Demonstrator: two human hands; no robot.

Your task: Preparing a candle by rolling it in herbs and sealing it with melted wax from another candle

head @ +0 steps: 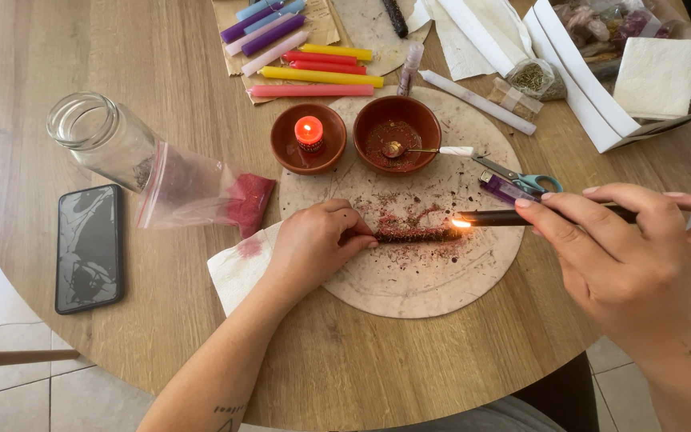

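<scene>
Up close: flame meets herb-coated candle

Right at the middle of a round wooden bench (33, 72), the left hand (313, 244) pins a dark candle (417, 234), its grip pinching the near end against a pale round board (425, 288). The candle lies flat on the board, crusted with reddish powder and dried herbs, and more of the same is scattered just around it.

From the right, the right hand (633, 256) closes its grip on a long black lighter (513, 217), fingers wrapped about the handle. The small flame at the lighter's tip touches the candle's far end.

Behind the candle, two clay bowls stand side by side on the board. The left bowl (308, 138) holds a lit red tealight (309, 132). The right bowl (397, 134) holds dark red powder and a small spoon (421, 150). Scissors (517, 178) lie just beside the lighter.

Off the board to the left, a glass jar (101, 136) lies on its side, touching a clear bag (201, 192) of red powder. A phone (89, 246) rests face up near the bench edge, and a stained napkin (237, 268) sits under the left wrist. Coloured taper candles (305, 56) lie in a row at the far side, near a white box (601, 104).
</scene>
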